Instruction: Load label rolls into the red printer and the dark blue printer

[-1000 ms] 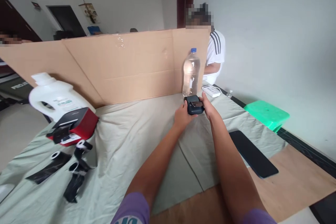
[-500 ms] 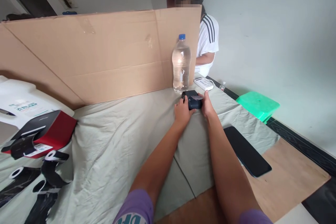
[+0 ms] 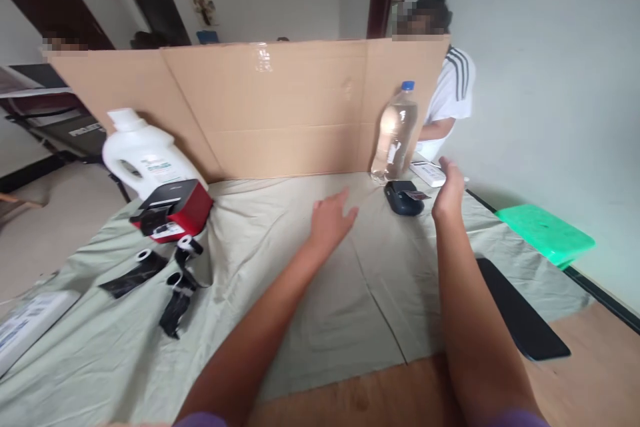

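A small black device (image 3: 404, 199) with a printed strip on its right side sits on the cloth, close to the foot of the clear bottle (image 3: 395, 137) with a blue cap. To the left of the device is my left hand (image 3: 331, 219), raised over the cloth with its fingers apart and nothing in it. My right hand (image 3: 449, 190) is on the device's other side, fingers stretched out and empty, apart from the device. Just behind the right hand lies a white box (image 3: 430, 173), partly covered by it.
Cardboard (image 3: 280, 113) stands along the back; a person in a white shirt (image 3: 457, 83) sits behind it. At left are a white jug (image 3: 145, 153), a red-and-black machine (image 3: 175, 210) and black rolls (image 3: 140, 270). A phone (image 3: 523, 310) lies at right, near a green stool (image 3: 547, 233).
Both hands have let go of the black device and moved apart, left hand leftward, right hand to the right. My view has swung left, bringing more of the left side into sight.
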Available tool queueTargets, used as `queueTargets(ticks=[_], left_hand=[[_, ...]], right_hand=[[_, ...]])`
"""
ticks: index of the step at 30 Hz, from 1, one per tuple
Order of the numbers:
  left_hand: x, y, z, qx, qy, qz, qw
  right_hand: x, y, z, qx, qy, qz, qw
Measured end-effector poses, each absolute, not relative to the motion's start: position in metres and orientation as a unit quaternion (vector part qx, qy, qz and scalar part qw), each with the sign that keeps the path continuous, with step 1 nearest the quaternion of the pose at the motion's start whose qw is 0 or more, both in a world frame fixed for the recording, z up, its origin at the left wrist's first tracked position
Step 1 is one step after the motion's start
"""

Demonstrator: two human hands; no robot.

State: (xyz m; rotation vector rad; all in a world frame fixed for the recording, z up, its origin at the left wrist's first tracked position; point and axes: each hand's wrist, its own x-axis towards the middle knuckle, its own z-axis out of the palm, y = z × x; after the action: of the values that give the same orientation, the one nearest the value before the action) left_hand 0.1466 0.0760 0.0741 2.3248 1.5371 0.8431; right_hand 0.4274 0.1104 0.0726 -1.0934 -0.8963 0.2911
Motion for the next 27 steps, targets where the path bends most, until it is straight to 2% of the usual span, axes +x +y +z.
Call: queueTargets(ticks=[3,6,9,12,17,27], left_hand=[[0.046,0.079,0.118,0.719,0.556,0.398,0.124],[-0.065,0.073,0.139,0.648,0.589,0.467,0.122],[-0.165,0.058,0.128,0.552,0.659,0.504,0.083],[-0.236,0.045,0.096,0.458,0.735,0.496,0.065],[-0.279,0.049,0.052,0.355,0.755,0.536,0.128],[-0.278,0.099,0.063,0.339,0.685,0.612,0.203]], right_hand=[[0.367,0.100,0.104,-0.482,-0.493,0.089,0.719],[0.281,0.085,0.104,-0.471,-0.599,0.162,0.627],[0.190,0.070,0.074,-0.434,-0.668,0.273,0.538],[0.111,0.065,0.043,-0.398,-0.686,0.396,0.463],[0.012,0.094,0.023,-0.350,-0.583,0.563,0.470],[-0.087,0.170,0.000,-0.369,-0.518,0.602,0.483]])
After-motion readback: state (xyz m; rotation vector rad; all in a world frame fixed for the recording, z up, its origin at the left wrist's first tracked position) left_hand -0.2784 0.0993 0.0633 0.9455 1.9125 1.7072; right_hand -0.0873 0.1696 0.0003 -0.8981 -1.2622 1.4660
